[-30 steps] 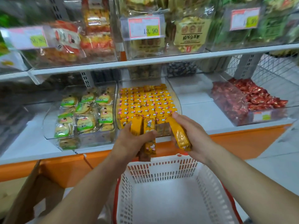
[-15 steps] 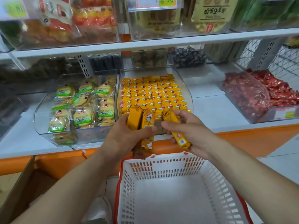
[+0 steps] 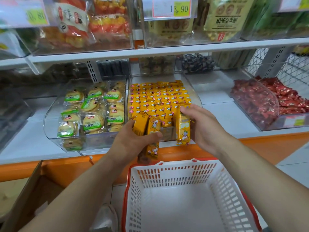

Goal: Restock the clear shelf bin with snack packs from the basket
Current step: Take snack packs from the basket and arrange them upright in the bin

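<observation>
The clear shelf bin (image 3: 194, 91) on the lower shelf holds several rows of yellow snack packs (image 3: 158, 97). My left hand (image 3: 133, 141) grips a bunch of yellow snack packs (image 3: 153, 131) upright at the bin's front edge. To the right, my right hand (image 3: 200, 124) holds one yellow pack (image 3: 183, 131) upright against the bin's front. The white basket (image 3: 184, 171) with a red rim stands below my hands, and its inside shows no packs.
A clear bin of green-labelled biscuit packs (image 3: 90, 113) sits left of the yellow bin. A bin of red sweets (image 3: 267, 101) lies at the right. The upper shelf (image 3: 150, 51) carries more bins and price tags. A cardboard box (image 3: 25, 195) stands at the lower left.
My right hand has turned its pack upright and brought it up to the bin's front. My left hand keeps its bunch at the bin's edge.
</observation>
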